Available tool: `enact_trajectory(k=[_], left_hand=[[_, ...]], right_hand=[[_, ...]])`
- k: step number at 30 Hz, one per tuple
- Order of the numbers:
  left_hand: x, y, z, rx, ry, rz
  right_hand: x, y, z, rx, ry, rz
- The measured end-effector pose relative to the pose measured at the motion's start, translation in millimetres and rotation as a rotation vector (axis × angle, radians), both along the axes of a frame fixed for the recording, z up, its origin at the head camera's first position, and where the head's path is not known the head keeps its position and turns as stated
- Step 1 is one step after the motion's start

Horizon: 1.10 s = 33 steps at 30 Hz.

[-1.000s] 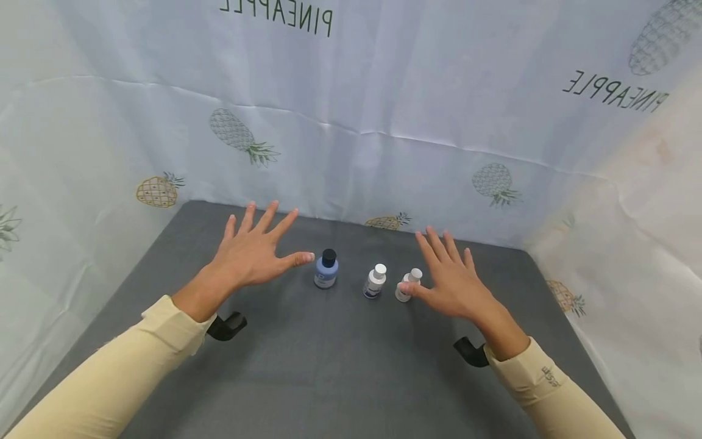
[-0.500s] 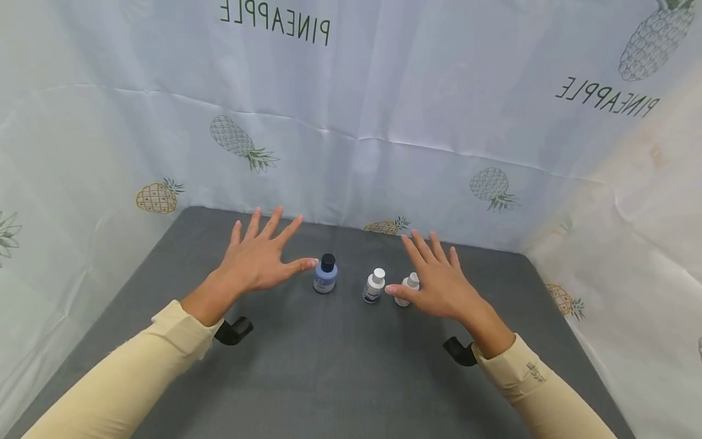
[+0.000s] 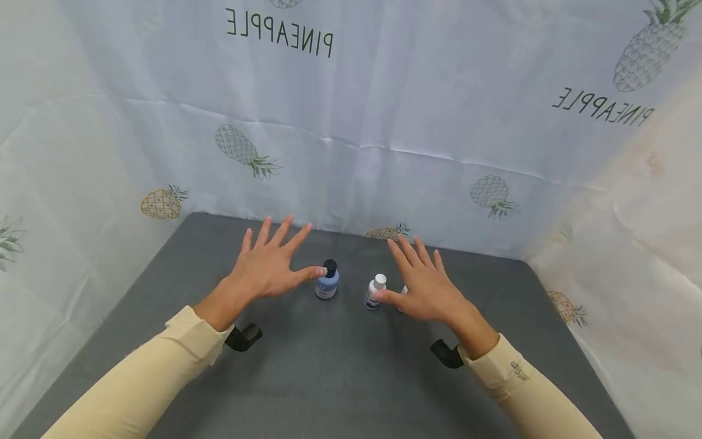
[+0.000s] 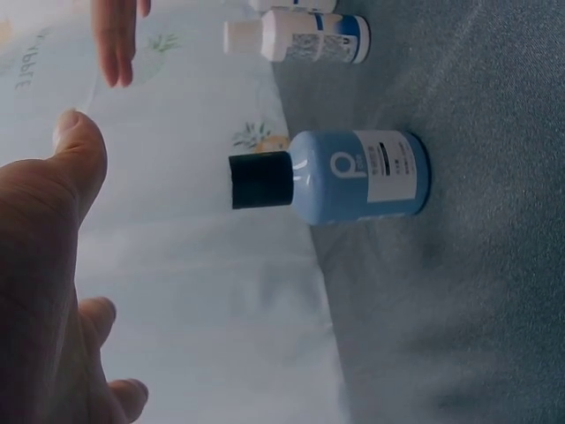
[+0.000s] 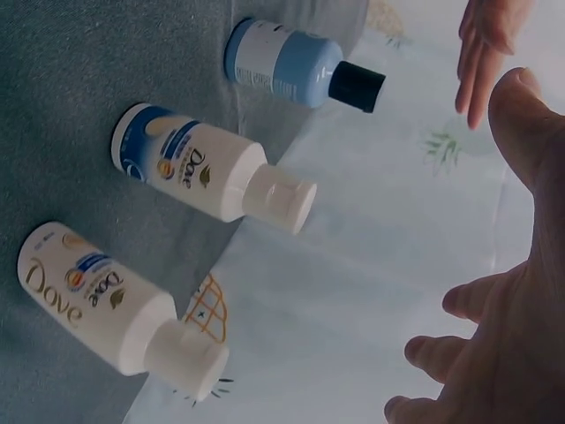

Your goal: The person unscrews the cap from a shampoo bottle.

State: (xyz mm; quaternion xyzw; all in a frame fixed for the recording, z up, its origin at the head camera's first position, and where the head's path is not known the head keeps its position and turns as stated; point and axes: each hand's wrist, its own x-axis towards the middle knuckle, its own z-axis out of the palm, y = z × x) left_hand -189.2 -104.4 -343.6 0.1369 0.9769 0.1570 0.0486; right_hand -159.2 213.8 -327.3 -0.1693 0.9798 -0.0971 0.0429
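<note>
My left hand [image 3: 265, 271] hovers over the table with its fingers spread, holding nothing. Its thumb tip overlaps the black cap of a blue bottle [image 4: 362, 177] in the head view, though the left wrist view shows a gap between them. My right hand [image 3: 425, 286], likewise spread and holding nothing, hangs above two white Dove bottles. The middle bottle [image 5: 190, 163] has a blue band near its base and stands partly behind the right thumb in the head view. Mostly hidden there by the palm is the right-hand bottle [image 5: 97, 296]. All three bottles stand upright and capped.
A dark grey cloth-covered table [image 3: 329, 378] lies under the hands. White curtains [image 3: 351, 91] printed with pineapples hang behind it and on both sides. A black mount [image 3: 244, 337] sits under the left wrist, and a similar mount [image 3: 446, 353] under the right.
Both hands have drifted inward, the right one further to the left, so its thumb now overlaps the middle white bottle. The bottles have stayed in place, while the head view has tilted up slightly.
</note>
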Motion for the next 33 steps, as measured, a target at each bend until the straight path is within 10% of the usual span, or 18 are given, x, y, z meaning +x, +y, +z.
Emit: enact_trajectory(k=[33], left_hand=[[-2.3, 7.1, -9.9, 0.018, 0.073, -0.027]], right_hand=[[-5.9, -47.9, -5.1, -0.052, 0.007, 0.078]])
